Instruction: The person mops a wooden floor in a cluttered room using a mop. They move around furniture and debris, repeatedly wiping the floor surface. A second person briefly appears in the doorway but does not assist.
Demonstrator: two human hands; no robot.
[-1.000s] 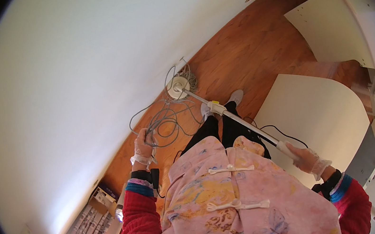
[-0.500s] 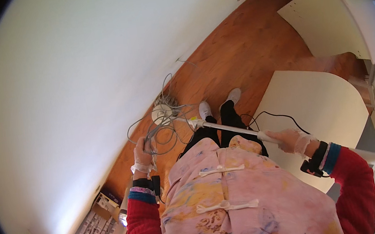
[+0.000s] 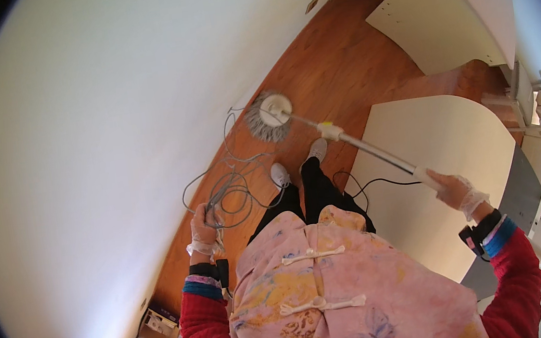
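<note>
left hand (image 3: pixel 203 225) grasping looped grey cable (image 3: pixel 226 193), right hand (image 3: pixel 453 190) clenched round mop handle (image 3: pixel 379 153), mop head (image 3: pixel 268 119) near white wall (image 3: pixel 105 123)

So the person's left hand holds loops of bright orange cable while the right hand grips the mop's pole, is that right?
Not quite: the cable is grey, not bright orange, as the head view shows. The left hand does hold loops of it, and the right hand grips the mop's pole.
</note>
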